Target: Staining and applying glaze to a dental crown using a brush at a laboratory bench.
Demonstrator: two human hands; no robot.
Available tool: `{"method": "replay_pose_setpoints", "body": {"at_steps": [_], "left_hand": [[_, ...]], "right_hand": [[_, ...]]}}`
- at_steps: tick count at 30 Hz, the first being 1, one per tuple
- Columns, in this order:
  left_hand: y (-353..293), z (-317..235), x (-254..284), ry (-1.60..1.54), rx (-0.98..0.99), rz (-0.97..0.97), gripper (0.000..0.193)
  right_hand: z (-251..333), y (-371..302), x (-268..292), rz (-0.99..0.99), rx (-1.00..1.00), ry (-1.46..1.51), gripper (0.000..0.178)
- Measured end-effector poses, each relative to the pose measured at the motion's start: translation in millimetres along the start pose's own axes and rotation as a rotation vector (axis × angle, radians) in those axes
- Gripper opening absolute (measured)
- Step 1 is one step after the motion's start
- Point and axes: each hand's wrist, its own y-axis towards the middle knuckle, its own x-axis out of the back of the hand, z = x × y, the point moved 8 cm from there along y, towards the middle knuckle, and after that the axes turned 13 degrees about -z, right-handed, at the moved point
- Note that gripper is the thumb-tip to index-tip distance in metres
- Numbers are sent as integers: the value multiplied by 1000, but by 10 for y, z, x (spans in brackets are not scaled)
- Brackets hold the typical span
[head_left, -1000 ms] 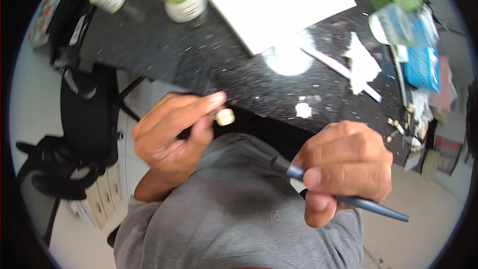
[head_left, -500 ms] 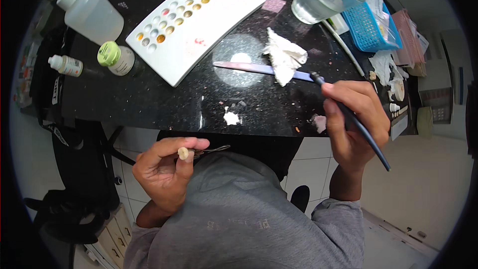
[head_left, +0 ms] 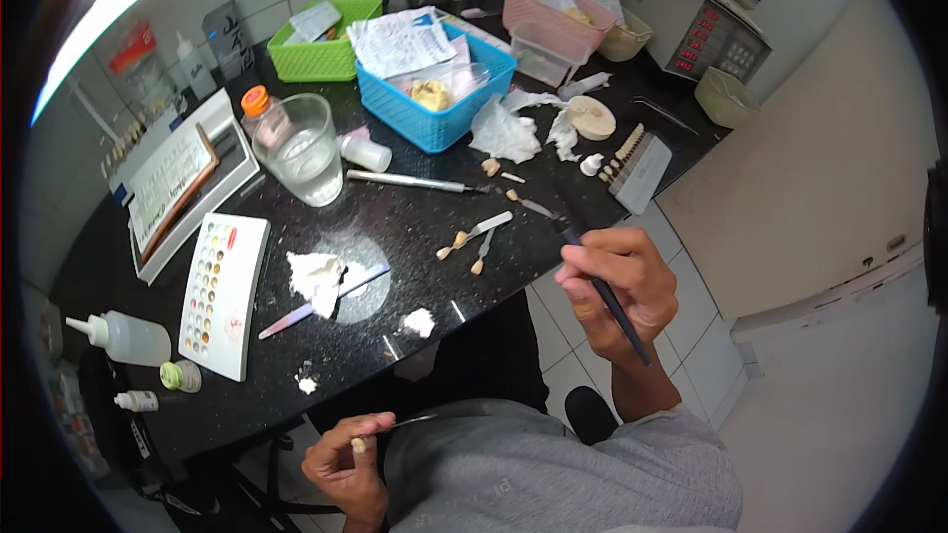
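Note:
My left hand (head_left: 344,466) is closed low in front of my shirt, pinching thin metal tweezers (head_left: 415,420); a small cream tooth crown (head_left: 357,444) shows at its fingertips. How the crown sits on the metal is hidden. My right hand (head_left: 624,286) holds a dark-handled brush (head_left: 614,308) like a pen over the table's right front edge. The brush's tip end points up and left, close to a tooth shade tab (head_left: 533,205). Two more shade tabs, one white-handled (head_left: 486,225) and one grey-handled (head_left: 482,253), lie left of it.
A white colour palette (head_left: 225,296) and a water glass (head_left: 301,153) stand left on the black table. Crumpled tissue (head_left: 314,278) covers part of a nail file (head_left: 286,320). Blue (head_left: 434,123) and green (head_left: 321,49) baskets stand behind. A shade guide (head_left: 642,173) lies right.
My view has turned to the right, bringing the baskets and shade tabs into sight. My right hand has carried the brush from over the nail file toward the shade tabs. My left hand keeps its hold.

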Motion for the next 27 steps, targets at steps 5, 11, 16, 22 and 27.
{"method": "replay_pose_setpoints", "body": {"at_steps": [5, 11, 16, 22, 27], "left_hand": [[-5, -98, -457, -56, 105, 246, 10], [89, -136, -872, -127, 69, 392, 15], [157, -153, -1123, -103, -40, 415, 19], [176, -175, -1205, -9, -81, 382, 18], [159, -92, -1133, 138, -95, 243, 16]], "right_hand": [[-260, 50, 606, -165, -93, -89, 16], [-515, 280, 1032, -276, -97, -180, 13], [-804, 441, 1328, -277, 18, -310, 12], [-1480, 876, 1599, -224, -166, -323, 17], [-1895, 1118, 1796, -110, -411, -411, 24]]}}
